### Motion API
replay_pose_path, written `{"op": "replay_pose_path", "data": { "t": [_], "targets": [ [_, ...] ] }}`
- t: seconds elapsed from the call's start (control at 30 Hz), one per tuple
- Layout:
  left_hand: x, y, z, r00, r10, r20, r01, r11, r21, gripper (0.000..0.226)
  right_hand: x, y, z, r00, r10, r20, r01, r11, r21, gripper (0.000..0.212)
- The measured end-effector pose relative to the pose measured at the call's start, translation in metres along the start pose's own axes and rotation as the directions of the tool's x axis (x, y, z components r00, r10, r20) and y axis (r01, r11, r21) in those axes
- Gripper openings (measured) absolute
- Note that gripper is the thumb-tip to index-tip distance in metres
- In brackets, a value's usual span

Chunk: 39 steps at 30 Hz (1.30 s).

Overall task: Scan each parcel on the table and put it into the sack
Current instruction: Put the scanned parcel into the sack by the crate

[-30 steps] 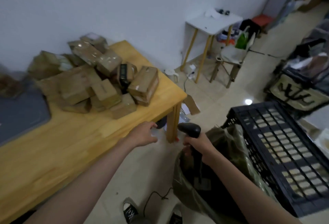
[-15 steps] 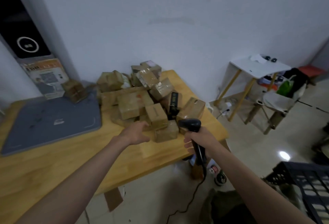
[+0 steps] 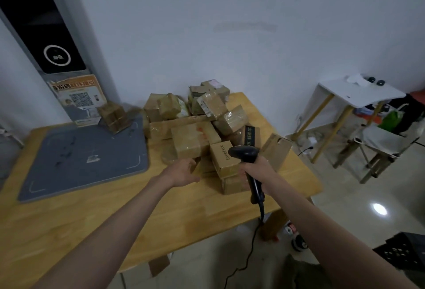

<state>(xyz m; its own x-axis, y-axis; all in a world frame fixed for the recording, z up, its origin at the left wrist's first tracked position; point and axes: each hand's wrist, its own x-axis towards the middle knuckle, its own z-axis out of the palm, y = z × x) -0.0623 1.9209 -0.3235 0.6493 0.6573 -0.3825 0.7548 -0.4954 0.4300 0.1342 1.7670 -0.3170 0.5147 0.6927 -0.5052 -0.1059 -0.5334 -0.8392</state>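
The view is swinging up from the sack (image 3: 305, 272), now only a dark edge at the bottom right, back to the pile of parcels (image 3: 207, 127) on the table (image 3: 115, 215), so a fresh pick seems to be starting. The left hand (image 3: 184, 171) is reaching in, fingers loosely spread and holding nothing, nearly touching the lowest boxes, while the right hand (image 3: 257, 171) is gripping the scanner (image 3: 247, 157) just beside the "loveixcc" box (image 3: 224, 157)

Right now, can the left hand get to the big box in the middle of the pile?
Probably yes. The left hand is open and empty, right at the near edge of the big box, with nothing between them. The right hand is busy holding the scanner.
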Motion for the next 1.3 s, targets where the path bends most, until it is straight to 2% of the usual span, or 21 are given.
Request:
{"op": "replay_pose_path", "data": {
  "t": [0.27,0.37,0.5,0.73,0.87,1.0,1.13,1.3],
  "targets": [
    [0.058,0.014,0.01,0.996,-0.069,0.064,0.075,0.992,-0.102,0.075,0.063,-0.015,-0.01,1.0,-0.008,-0.03,0.006,0.998,-0.068,0.031],
    [0.081,0.025,0.013,0.991,-0.106,0.083,0.116,0.984,-0.136,0.074,0.09,-0.016,-0.017,1.0,-0.007,0.001,0.007,0.997,-0.078,0.029],
    [0.107,0.041,0.018,0.98,-0.135,0.144,0.167,0.955,-0.244,0.06,0.125,-0.013,-0.023,0.998,0.05,0.047,-0.047,0.997,-0.055,0.021],
    [0.136,0.054,0.037,0.972,-0.187,0.142,0.232,0.854,-0.465,0.046,0.165,0.001,-0.029,0.984,0.058,0.171,-0.062,0.998,0.021,0.028],
    [0.141,0.059,0.047,0.968,-0.204,0.148,0.251,0.734,-0.631,0.055,0.167,0.005,-0.033,0.967,0.065,0.246,-0.097,0.988,0.122,0.024],
    [0.134,0.059,0.05,0.97,-0.232,0.078,0.224,0.711,-0.666,0.07,0.157,0.008,-0.034,0.978,0.062,0.201,-0.094,0.984,0.154,0.018],
    [0.116,0.056,0.041,0.967,-0.251,-0.051,0.157,0.737,-0.658,0.069,0.141,0.003,-0.032,0.973,-0.025,0.228,-0.015,0.985,0.172,0.006],
    [0.091,0.054,0.016,0.916,-0.327,-0.233,0.157,0.825,-0.543,0.115,0.112,-0.025,-0.008,0.95,-0.15,0.274,0.086,0.969,0.232,0.036]
  ]
}}
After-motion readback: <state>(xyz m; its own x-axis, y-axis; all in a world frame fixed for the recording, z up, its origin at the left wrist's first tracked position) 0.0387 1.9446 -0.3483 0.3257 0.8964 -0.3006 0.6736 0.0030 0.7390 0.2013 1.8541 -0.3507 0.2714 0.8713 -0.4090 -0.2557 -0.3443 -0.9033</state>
